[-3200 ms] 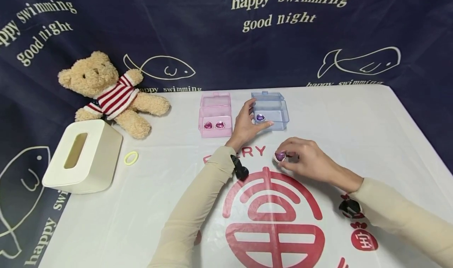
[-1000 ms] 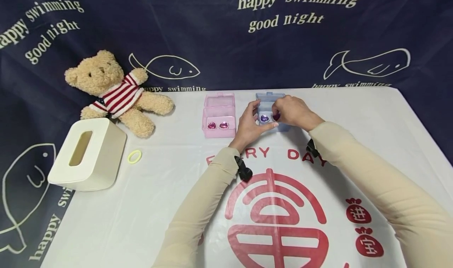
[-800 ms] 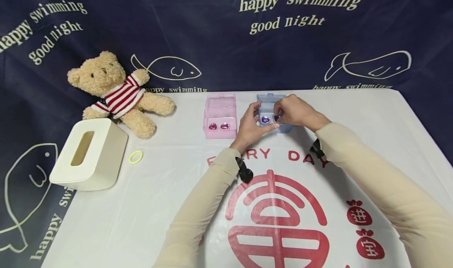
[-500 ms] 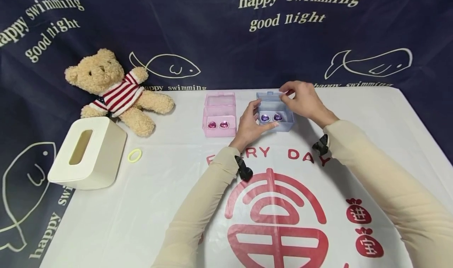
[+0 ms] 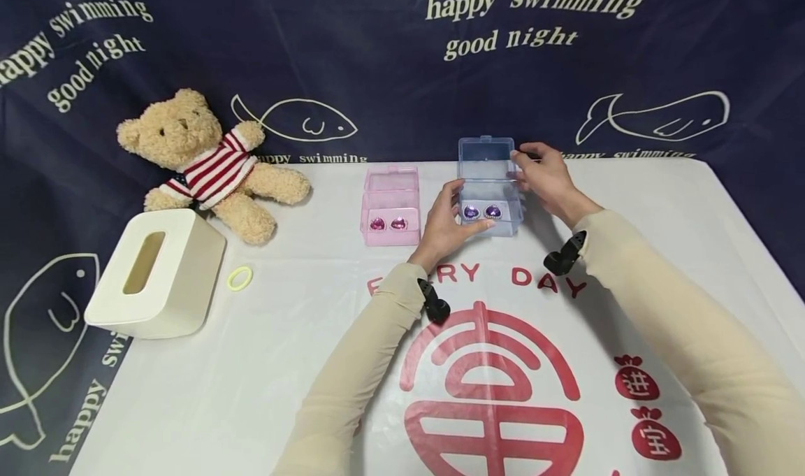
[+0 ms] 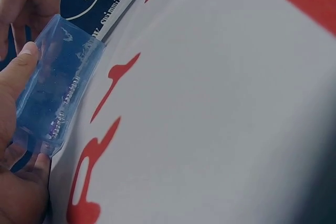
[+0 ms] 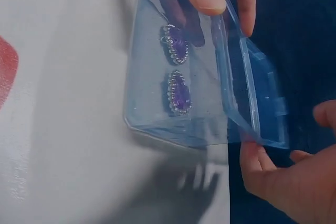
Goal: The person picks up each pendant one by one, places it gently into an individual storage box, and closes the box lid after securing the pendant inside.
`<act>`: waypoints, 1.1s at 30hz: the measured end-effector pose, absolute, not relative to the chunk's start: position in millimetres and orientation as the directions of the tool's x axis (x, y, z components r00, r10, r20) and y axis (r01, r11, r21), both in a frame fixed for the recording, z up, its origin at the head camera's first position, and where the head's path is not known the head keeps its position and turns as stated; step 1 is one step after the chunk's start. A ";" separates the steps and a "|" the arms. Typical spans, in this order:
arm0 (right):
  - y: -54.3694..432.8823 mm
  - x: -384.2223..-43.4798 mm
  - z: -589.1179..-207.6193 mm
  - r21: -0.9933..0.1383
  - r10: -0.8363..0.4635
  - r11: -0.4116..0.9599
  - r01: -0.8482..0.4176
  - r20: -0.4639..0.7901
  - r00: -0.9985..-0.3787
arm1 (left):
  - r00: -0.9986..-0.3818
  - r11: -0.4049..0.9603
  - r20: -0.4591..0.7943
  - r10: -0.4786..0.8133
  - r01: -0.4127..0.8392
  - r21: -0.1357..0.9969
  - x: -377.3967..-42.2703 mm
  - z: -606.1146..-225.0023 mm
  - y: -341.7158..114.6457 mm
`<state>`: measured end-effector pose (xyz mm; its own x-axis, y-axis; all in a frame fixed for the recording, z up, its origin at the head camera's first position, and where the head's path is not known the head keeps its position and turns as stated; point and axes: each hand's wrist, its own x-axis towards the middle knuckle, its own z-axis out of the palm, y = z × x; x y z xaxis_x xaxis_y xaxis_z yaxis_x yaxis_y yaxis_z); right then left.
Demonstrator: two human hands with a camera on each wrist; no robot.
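A clear blue plastic box sits near the table's back edge, its hinged lid raised upright. Inside lie two purple gems with beaded silvery rims, side by side. My left hand grips the box from its left side, thumb across the front. At the lid's right edge my right hand touches the plastic with bent fingers. In the right wrist view one fingertip meets the lid near its corner, while another stays apart. To the left, a pink box stands open with two pink gems.
A teddy bear in a striped sweater leans at the back left. In front of it stands a cream tissue box, with a yellow ring beside it. A dark blue printed curtain hangs behind the table.
My right hand put a second purple gem into the blue box, let it go, and moved to the lid, which has swung up. My left hand has kept its grip on the box.
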<state>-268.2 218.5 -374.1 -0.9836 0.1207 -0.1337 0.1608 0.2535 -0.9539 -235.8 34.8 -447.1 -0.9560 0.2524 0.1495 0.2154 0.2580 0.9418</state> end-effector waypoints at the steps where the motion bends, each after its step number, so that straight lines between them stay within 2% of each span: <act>1: 218.9 -267.7 -373.9 -0.956 0.128 0.243 0.163 -0.135 -0.983 | -0.955 0.258 0.153 0.253 0.219 0.941 -235.7 -447.4 35.1; 10: 218.3 -262.0 -370.2 -0.981 0.132 0.148 0.124 -0.105 -0.986 | -0.963 0.284 0.112 0.245 0.182 0.942 -233.8 -448.1 35.3; 17: 219.7 -254.0 -370.3 -0.956 0.042 0.271 0.117 -0.109 -0.993 | -0.963 0.284 0.121 0.241 0.190 0.940 -235.7 -449.6 34.6; 27: 244.7 -232.7 -392.6 -0.935 -0.205 0.341 -0.093 0.023 -0.978 | -0.957 0.311 0.132 0.257 0.211 0.927 -237.1 -448.4 35.6; 33: 251.2 -226.9 -403.4 -0.917 -0.269 0.353 -0.186 0.091 -0.959 | -0.955 0.338 0.116 0.273 0.208 0.918 -237.6 -447.4 35.6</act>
